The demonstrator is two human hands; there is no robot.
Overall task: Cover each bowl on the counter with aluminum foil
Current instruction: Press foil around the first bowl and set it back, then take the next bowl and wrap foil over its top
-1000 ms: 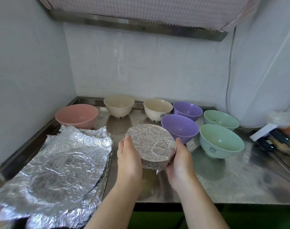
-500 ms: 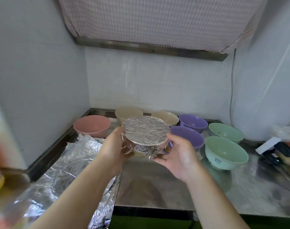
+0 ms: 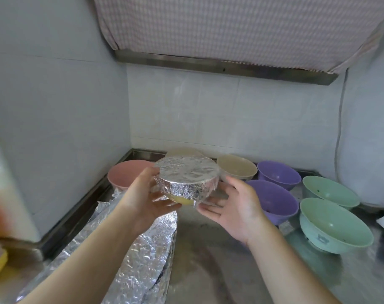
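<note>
A foil-covered bowl [image 3: 186, 177] is held in the air above the steel counter [image 3: 210, 260], its yellow base showing under the crinkled foil. My left hand [image 3: 146, 199] grips it from the left, thumb at the rim and fingers under the base. My right hand [image 3: 236, 207] is palm-up at its lower right, straight fingers touching the foil's edge. Uncovered bowls stand behind and to the right: a pink bowl [image 3: 125, 174], two beige bowls [image 3: 238, 170], two purple bowls [image 3: 273, 201] and two green bowls [image 3: 334, 224]. One beige bowl is mostly hidden behind the held bowl.
A stack of crumpled foil sheets [image 3: 145, 251] lies on the counter's left part under my left forearm. Tiled walls close the corner at left and back. A cloth-draped hood hangs overhead. A cable [image 3: 337, 150] runs down the right wall.
Both hands have lifted the foil-covered bowl off the counter and carried it up and back. The right hand's fingers have loosened from its side to below it.
</note>
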